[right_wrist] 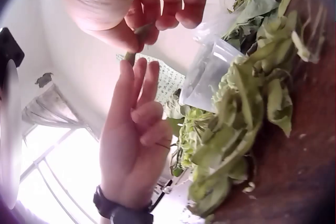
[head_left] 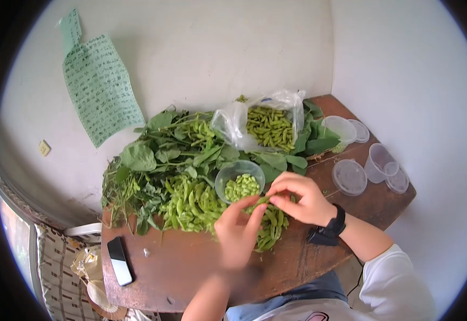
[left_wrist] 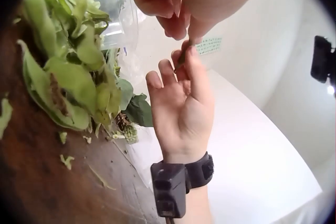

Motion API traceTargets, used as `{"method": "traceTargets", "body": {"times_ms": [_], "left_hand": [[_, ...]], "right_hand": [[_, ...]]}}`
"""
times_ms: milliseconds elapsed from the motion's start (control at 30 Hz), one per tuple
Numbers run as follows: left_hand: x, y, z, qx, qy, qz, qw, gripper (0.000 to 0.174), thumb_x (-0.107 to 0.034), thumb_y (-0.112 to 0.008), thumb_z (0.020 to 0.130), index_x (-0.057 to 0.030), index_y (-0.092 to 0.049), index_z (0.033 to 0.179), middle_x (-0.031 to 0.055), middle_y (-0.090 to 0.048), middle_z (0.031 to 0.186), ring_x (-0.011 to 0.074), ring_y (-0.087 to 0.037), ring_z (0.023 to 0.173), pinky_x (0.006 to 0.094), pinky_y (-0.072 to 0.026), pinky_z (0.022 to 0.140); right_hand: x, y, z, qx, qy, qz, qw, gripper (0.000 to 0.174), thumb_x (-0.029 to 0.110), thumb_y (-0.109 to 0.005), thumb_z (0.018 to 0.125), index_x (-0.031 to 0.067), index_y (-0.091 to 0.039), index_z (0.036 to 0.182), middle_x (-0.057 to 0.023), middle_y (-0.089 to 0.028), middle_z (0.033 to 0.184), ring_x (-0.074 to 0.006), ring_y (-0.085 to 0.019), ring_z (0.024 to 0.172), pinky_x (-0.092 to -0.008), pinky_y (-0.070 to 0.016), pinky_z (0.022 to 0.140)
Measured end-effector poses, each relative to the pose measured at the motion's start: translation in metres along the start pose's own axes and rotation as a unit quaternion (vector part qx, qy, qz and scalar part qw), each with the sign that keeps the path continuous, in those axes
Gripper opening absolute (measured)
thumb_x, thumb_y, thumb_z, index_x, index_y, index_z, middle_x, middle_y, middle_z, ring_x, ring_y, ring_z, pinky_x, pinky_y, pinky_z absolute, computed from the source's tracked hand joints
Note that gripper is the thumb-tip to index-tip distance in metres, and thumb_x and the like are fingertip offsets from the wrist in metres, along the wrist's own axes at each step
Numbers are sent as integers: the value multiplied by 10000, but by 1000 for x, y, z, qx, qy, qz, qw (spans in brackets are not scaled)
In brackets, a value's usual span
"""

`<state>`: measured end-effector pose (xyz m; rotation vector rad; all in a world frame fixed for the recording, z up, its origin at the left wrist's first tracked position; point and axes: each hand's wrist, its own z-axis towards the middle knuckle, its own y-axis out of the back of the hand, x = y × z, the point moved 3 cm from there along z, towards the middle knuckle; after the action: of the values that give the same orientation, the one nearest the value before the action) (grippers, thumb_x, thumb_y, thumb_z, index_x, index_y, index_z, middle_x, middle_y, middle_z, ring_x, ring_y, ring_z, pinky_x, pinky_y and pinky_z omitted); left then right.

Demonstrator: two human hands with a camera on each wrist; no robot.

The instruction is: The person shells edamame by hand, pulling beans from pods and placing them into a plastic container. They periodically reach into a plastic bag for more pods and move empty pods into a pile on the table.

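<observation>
Between my two hands, above the bowl's near side, is a green soybean pod. My left hand pinches one end between thumb and fingertips. On the other end, the thumb and fingertips of my right hand grip the pod. In the right wrist view the pod bridges the two hands, partly hidden by fingers. Just beyond them sits a clear plastic bowl with shelled green beans inside. A pile of plump pods lies left of the bowl and under the hands.
Leafy bean stalks cover the table's back. A plastic bag of pods stands among them. Clear lids and tubs are at the right. A phone lies near the left edge of the wooden table.
</observation>
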<state>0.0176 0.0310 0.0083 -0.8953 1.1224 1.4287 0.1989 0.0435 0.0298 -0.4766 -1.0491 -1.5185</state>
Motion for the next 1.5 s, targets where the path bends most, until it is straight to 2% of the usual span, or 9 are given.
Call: {"method": "traceTargets", "body": {"times_ms": [33,133,267,433,733,933,1300,1367,1500], "left_hand": [[0,0,0,-2,5,4,1000,190,-35,-746,876,36,-703,1047,63,-712,891,66,-622,611,197,-479,514],[-3,-2,0,-4,-26,6,1000,183,-20,-747,869,21,-710,1044,72,-712,927,69,-625,613,197,-488,515],[-4,-3,2,1,-60,11,998,178,-43,-740,875,2,-717,1045,125,-720,1034,118,-653,636,239,-535,570],[-6,-2,1,29,-35,18,999,196,-8,-736,866,12,-718,1061,122,-716,1049,98,-644,644,216,-524,547],[-6,0,3,21,-73,-27,997,207,-3,-703,889,2,-719,1095,151,-710,1092,140,-680,747,246,-559,575],[-1,0,1,64,-17,19,998,246,18,-721,873,10,-689,1117,104,-715,1060,64,-615,631,190,-499,539],[-1,1,2,32,-15,15,999,418,1,-779,814,-7,-637,1206,84,-734,1049,54,-614,628,199,-504,565],[-3,0,3,47,-30,32,998,425,33,-758,831,11,-605,1226,97,-718,1086,54,-616,645,190,-507,567],[0,0,3,31,-16,3,999,348,-13,-764,850,20,-641,1173,87,-715,1059,55,-616,645,190,-496,555]], "right_hand": [[-1,0,-1,3,10,-12,1000,92,67,-686,890,56,-704,980,-31,-660,945,-123,-590,763,-258,-457,652],[-6,-2,-3,-18,55,-36,998,96,95,-716,889,55,-705,975,-45,-688,957,-157,-630,803,-276,-482,671],[-12,-1,-9,-8,23,-19,1000,95,103,-726,888,52,-705,965,-61,-707,939,-182,-660,827,-297,-507,703],[-9,1,-10,-29,78,-5,996,124,57,-747,860,39,-707,976,-73,-712,920,-215,-675,843,-313,-524,734],[-9,-1,-12,-30,61,30,997,161,26,-763,839,18,-701,987,-86,-708,920,-208,-685,852,-318,-534,746],[-13,-2,-15,-29,53,65,996,127,0,-730,858,9,-691,978,-92,-700,901,-193,-673,802,-299,-516,710],[-9,1,-13,12,78,24,997,124,-14,-712,864,17,-683,980,-91,-682,893,-197,-654,808,-309,-505,734],[-20,3,-15,-85,20,21,996,122,-6,-720,862,21,-670,971,-88,-680,895,-190,-649,816,-310,-503,745],[-17,6,-15,-66,37,32,997,113,2,-717,870,18,-656,964,-87,-681,898,-182,-653,818,-305,-506,748]]}}
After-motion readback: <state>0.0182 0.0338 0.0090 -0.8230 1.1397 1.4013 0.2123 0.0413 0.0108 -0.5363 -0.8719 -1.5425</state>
